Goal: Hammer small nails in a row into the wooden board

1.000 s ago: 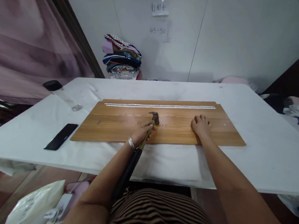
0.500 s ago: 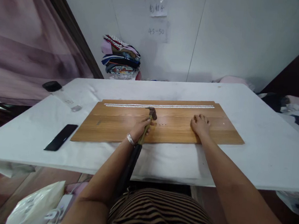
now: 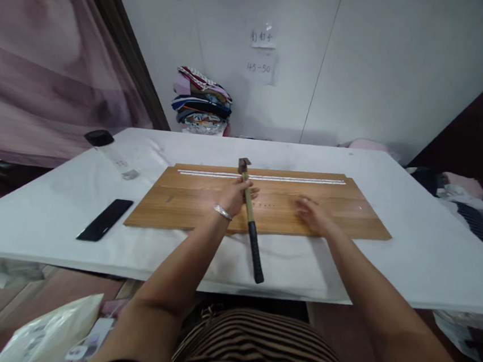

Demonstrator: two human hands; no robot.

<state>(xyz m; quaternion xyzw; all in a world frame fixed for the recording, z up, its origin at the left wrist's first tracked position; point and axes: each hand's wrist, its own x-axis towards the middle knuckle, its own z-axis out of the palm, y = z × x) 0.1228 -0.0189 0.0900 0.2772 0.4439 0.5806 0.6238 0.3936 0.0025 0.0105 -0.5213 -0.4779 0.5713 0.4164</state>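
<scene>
Left hand (image 3: 237, 195) first, and its fingers are wrapped around the hammer (image 3: 248, 204), gripping the pale shaft just below the head! Over to the right hand (image 3: 313, 213), and blur smears those fingers: I cannot tell whether they are open or closed, nor whether they touch the wood beneath. Nothing shows clearly in them.

Out along the hammer now: dark metal head at the far end, beside the two white strips (image 3: 301, 180) in this view, and the black grip slanting back past the board's near edge toward the person. A silvery bracelet (image 3: 223, 211) circles the left wrist. Between the two hands, a short row of small dark marks (image 3: 267, 205) dots the wooden board (image 3: 158, 201), which lies flat on the white-covered table (image 3: 408, 265).

Wider, to the left of the board: a flat black object (image 3: 105, 220) near its corner, and farther back a clear container (image 3: 117, 160) with a black top, lying on its side. Beyond the table there's a stack of folded cloth (image 3: 202, 100), and close by on the wall a paper note (image 3: 261, 68) reading "45-50". Down below, a pale plastic bag (image 3: 51, 330) sits on the floor, left of the striped garment (image 3: 267, 354).
</scene>
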